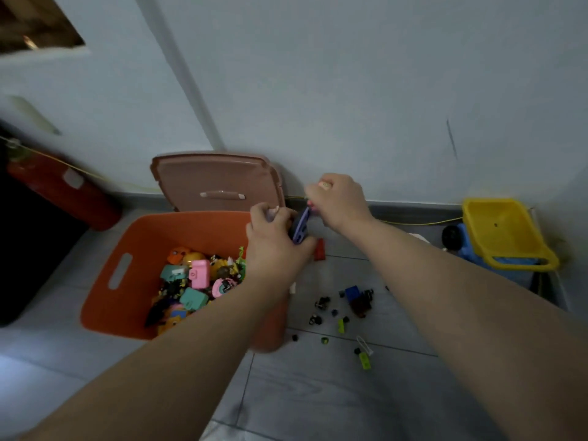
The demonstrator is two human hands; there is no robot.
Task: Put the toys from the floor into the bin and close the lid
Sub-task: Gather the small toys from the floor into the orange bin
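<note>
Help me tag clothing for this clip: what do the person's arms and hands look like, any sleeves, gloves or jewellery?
Both arms are bare: the left forearm and right forearm show no sleeve up to the frame's edge. The left hand and right hand wear no gloves, and neither wrist carries a watch or bracelet. The fingers are too blurred to tell about rings.

We see a grey tiled floor (318,393). On it stands an orange bin (105,300), and its lid (216,179) is upright behind it, leaning on the wall. Right of the bin lie a red block (319,249), many small toy pieces (359,300) and a blue and yellow toy truck (502,237). At the left lies a red fire extinguisher (63,189).
</note>
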